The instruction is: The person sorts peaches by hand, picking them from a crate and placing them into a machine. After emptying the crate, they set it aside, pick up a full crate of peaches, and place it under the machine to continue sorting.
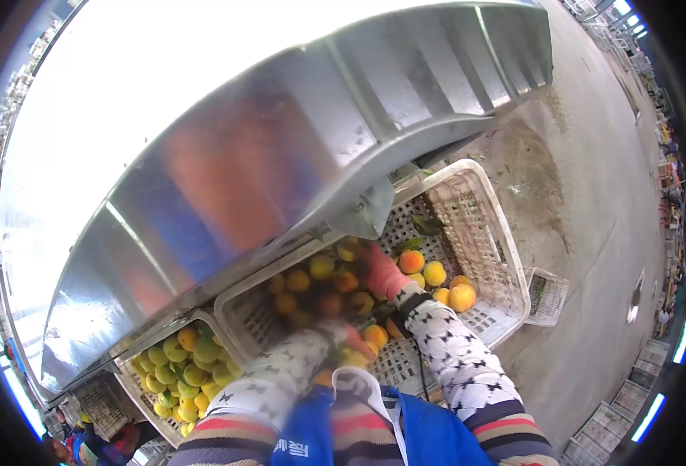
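A white plastic crate (479, 210) in front of me holds several round yellow-orange fruits (435, 272) and some green leaves (427, 225). My right hand (383, 273), in a pink glove, reaches down into the crate among the fruit; its fingers are blurred and partly hidden under the metal edge. My left hand (356, 342), also pinkish, is low in the crate beside the nearer fruit. Motion smears it, and whether it grips a fruit cannot be made out. Patterned white sleeves (461, 353) cover both forearms.
A curved shiny metal panel (343, 109) overhangs the crate's far side. On the left stands another crate (137, 384) full of greenish-yellow fruit (191, 369). A smaller crate (546, 297) sits on the concrete floor (591, 233) at right. Stacked crates (611, 412) stand farther off, lower right.
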